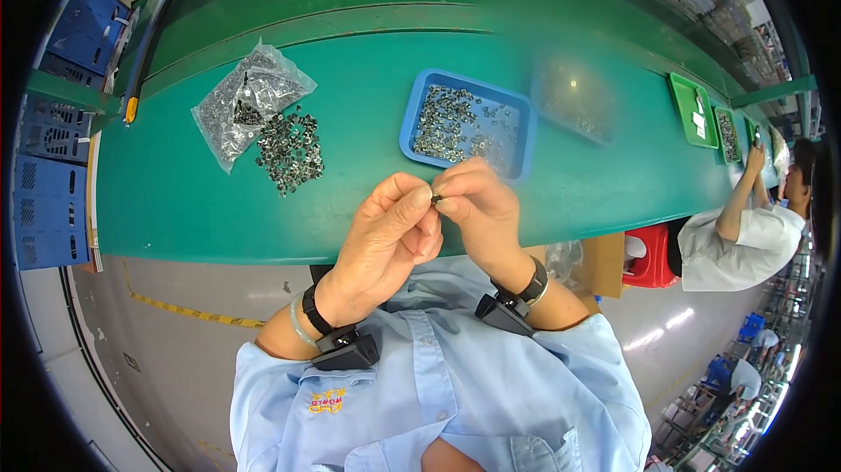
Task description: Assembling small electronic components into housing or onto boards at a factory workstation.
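My left hand (392, 220) and my right hand (478, 207) meet over the near edge of the green worktable. Between their fingertips they pinch a small black part (435, 200), mostly covered by the fingers. Just beyond my right hand lies a blue tray (409, 129) holding many small metal pieces (448, 122). A loose pile of small black and silver parts (292, 152) is spread beyond my left hand. Behind that pile, a clear plastic bag (219, 117) full of similar parts lies on its side.
A hazy, blurred patch hides part of a clear tray (574, 100) right of the blue one. Green trays (692, 109) stand far right, near a co-worker (740, 236). Blue crates (51, 209) are stacked left. A red stool (650, 257) and cardboard box (603, 264) stand by the table.
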A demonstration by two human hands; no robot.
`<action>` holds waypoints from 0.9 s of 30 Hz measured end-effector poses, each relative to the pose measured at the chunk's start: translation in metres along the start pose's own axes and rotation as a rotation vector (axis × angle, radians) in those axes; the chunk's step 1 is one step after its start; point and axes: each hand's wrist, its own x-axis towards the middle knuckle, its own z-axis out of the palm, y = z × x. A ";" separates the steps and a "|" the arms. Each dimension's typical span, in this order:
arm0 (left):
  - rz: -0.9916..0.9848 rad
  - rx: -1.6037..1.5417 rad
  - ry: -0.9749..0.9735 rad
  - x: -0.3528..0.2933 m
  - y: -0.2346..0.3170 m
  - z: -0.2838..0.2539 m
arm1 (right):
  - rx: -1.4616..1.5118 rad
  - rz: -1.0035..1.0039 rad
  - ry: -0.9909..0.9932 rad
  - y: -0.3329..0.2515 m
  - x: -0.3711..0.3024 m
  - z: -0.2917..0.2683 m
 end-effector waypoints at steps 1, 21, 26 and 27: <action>0.004 0.013 0.008 0.000 -0.001 0.000 | -0.015 -0.008 -0.001 0.000 0.000 0.000; 0.052 0.069 0.049 -0.001 0.001 0.003 | -0.125 -0.097 0.010 0.008 0.002 0.000; 0.034 0.068 0.041 -0.001 0.001 0.004 | -0.105 -0.095 0.021 0.008 0.001 -0.001; 0.030 0.066 0.040 -0.001 0.001 0.004 | -0.105 -0.090 0.022 0.007 0.001 -0.001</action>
